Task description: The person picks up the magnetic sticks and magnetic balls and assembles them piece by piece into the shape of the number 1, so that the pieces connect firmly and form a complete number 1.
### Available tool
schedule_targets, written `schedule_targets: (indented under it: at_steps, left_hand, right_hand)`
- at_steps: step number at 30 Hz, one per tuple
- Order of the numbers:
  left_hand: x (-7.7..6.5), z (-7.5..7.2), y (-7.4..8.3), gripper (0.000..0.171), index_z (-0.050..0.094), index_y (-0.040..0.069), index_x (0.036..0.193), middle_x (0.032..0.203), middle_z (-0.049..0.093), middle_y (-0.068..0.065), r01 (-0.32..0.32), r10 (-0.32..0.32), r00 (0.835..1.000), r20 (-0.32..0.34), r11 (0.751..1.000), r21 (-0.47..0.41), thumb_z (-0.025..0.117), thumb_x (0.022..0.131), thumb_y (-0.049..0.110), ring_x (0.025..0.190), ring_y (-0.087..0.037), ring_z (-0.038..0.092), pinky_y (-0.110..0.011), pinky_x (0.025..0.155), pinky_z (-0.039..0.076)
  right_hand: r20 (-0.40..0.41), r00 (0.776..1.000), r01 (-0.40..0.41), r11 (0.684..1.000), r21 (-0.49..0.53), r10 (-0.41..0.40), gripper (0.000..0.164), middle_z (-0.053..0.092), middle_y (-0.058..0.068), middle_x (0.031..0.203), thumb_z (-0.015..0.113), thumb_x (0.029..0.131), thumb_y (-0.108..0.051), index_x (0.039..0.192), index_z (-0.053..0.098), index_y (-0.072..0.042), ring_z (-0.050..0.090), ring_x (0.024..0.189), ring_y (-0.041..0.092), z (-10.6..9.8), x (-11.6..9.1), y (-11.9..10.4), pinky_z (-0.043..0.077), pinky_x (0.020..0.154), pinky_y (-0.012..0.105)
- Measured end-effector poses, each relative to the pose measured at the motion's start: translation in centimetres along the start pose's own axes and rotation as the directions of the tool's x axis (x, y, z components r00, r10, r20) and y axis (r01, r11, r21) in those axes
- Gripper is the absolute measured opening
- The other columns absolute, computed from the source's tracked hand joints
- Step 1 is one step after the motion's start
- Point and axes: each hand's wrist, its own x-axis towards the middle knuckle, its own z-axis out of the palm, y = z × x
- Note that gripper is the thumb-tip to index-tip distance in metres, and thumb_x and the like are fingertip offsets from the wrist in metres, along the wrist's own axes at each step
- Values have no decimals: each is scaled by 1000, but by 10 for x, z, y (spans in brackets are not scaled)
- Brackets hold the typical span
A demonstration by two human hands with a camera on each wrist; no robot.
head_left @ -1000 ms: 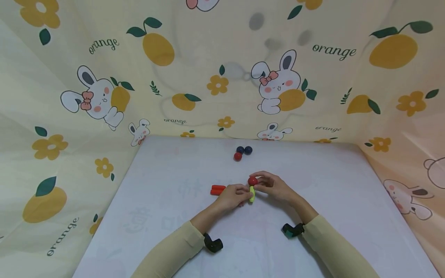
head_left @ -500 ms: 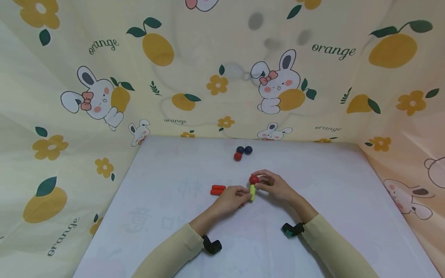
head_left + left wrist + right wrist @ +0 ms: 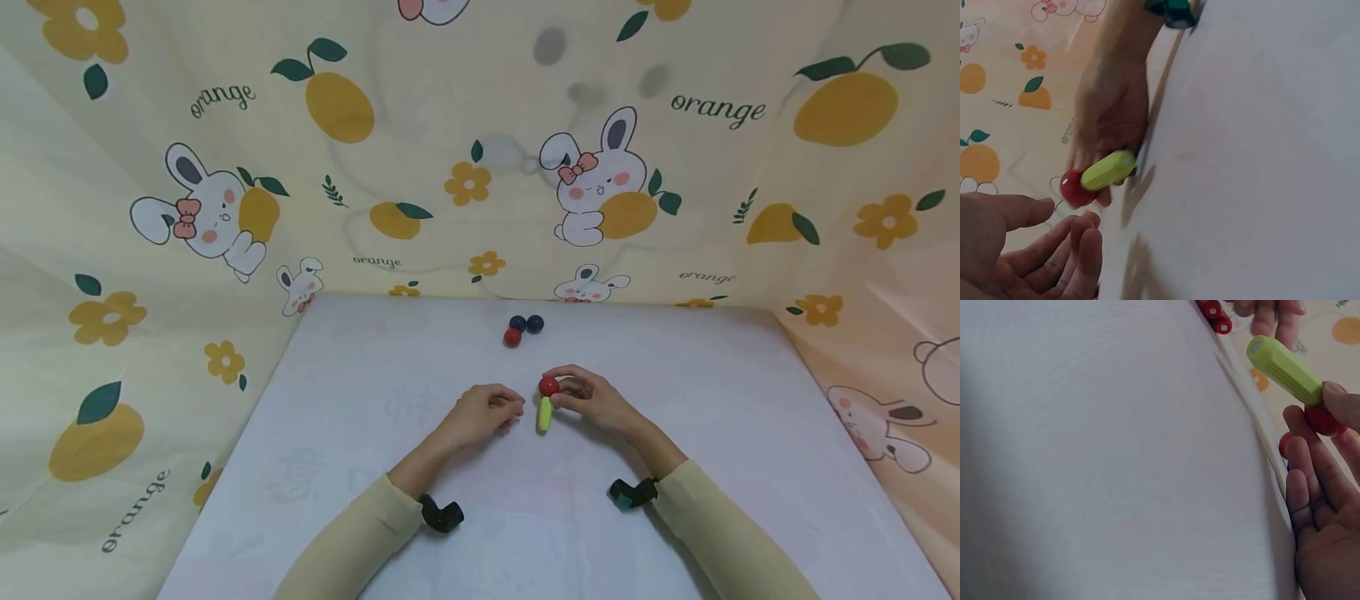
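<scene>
Head view: your left hand [image 3: 480, 410], fingers loosely bent, holds nothing just beside one lime rod [image 3: 544, 416], which juts from one red ball [image 3: 549, 387] pinched by your right hand [image 3: 596, 403] above the white table [image 3: 480, 525]. Both pieces look light, stiff and hardly fragile; grip the rod by its ribbed sides, since the smooth ball may slip. Near your left hand, right wrist view, lie two red rods [image 3: 1223, 325]; farthest, a second red ball [image 3: 512, 337] and two dark blue balls [image 3: 535, 324].

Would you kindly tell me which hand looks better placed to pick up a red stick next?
Probably the left hand: it holds nothing and is near the red sticks, whereas the right hand holds a red ball, with the lime stick touching it.
</scene>
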Motion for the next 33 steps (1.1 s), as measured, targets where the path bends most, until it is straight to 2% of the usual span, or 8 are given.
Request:
schedule_targets:
  at_steps: [7,13,18,22,28,33]
  left_hand:
    - [12,-20,8,27,76,7,125,105,79,-10,-16,22,997,-72,996,83,68,107,27,87,-22,72,-27,70,55]
    - [26,-30,9,23,76,12,123,106,79,-5,2,21,988,-154,989,148,69,107,28,92,-20,72,-30,81,58]
    - [40,-36,12,23,76,15,123,108,76,0,31,1,982,-187,985,169,69,107,30,96,-16,70,-32,86,60]
    - [51,-39,14,22,76,14,122,109,75,-2,29,3,979,-205,987,156,71,106,29,100,-19,69,-33,88,60]
    - [67,-41,11,21,75,12,120,110,75,-2,32,11,975,-221,981,193,72,106,28,102,-20,69,-34,90,59]
    - [80,-41,9,25,73,12,122,113,73,-4,64,-17,971,-239,980,189,73,105,29,106,-23,66,-38,95,57]
  right_hand:
    - [12,1000,-2,1000,16,2,47,76,7,126,74,104,-19,148,58,-16,64,123,26,-1,2,4,37,112,51]
    - [14,1000,-3,1000,25,3,47,77,7,125,74,104,-18,148,59,-15,65,119,22,-2,1,6,40,109,44]
    - [14,1000,-11,999,36,11,47,76,8,125,73,104,-17,148,58,-14,67,118,19,-3,1,6,41,109,41]
    - [7,1000,-17,999,41,17,47,76,8,126,73,104,-18,148,58,-14,68,119,20,-4,1,8,41,110,42]
    - [14,1000,-25,999,41,24,47,75,7,127,73,104,-21,149,58,-16,67,122,22,-4,2,8,39,112,45]
    - [10,1000,-18,999,45,18,47,75,8,127,73,104,-21,148,59,-16,66,121,23,-4,1,3,40,110,44]
